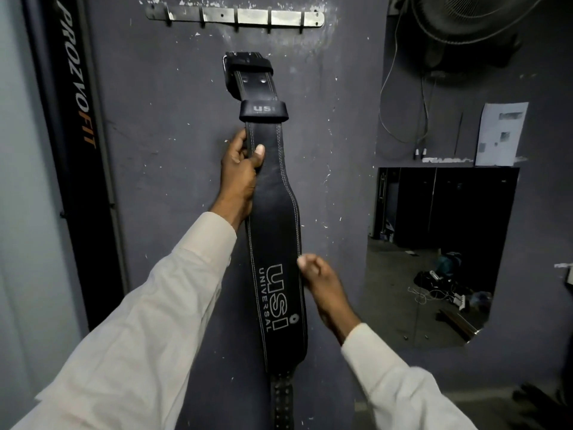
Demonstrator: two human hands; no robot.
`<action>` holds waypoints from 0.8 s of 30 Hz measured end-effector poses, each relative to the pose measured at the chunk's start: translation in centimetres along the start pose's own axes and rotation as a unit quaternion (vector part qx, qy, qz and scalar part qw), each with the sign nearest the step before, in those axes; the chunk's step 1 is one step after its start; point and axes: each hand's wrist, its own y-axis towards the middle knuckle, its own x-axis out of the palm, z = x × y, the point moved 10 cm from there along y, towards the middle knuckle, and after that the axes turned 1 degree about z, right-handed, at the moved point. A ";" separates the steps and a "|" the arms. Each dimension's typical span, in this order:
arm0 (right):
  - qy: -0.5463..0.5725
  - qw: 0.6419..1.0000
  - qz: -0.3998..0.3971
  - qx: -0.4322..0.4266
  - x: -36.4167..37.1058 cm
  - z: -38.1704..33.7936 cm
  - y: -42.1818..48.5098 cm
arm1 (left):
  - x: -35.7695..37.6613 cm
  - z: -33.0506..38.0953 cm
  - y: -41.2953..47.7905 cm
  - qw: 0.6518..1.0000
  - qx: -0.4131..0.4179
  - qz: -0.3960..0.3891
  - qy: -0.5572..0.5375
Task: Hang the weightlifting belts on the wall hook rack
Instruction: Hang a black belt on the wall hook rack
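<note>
The left hand (240,169) clenches one black belt (273,212) at frame center, buckle end up, below the hook rack (235,17). The right hand (319,282), blurred, curls loosely beside the belt's edge; contact unclear. The belt's tail is cut off at the bottom. Five hooks on a scuffed grey wall (161,119).

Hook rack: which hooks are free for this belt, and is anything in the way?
All hooks on the hook rack show bare. The belt, held by the left hand, has its buckle end just below the middle hooks. Bare wall lies between. Right hand sits low.
</note>
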 end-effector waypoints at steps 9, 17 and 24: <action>0.014 0.986 -0.036 -0.160 6.4 -14.6 5.3 | 1.8 -0.5 -2.7 0.992 0.022 -0.094 0.081; 0.026 0.980 0.021 -0.196 6.6 -16.6 6.1 | -2.1 -3.8 -4.2 0.912 -0.009 -0.246 0.328; 0.041 0.981 0.040 -0.186 7.1 -17.2 6.7 | -5.2 -6.1 -5.9 0.893 -0.038 -0.247 0.374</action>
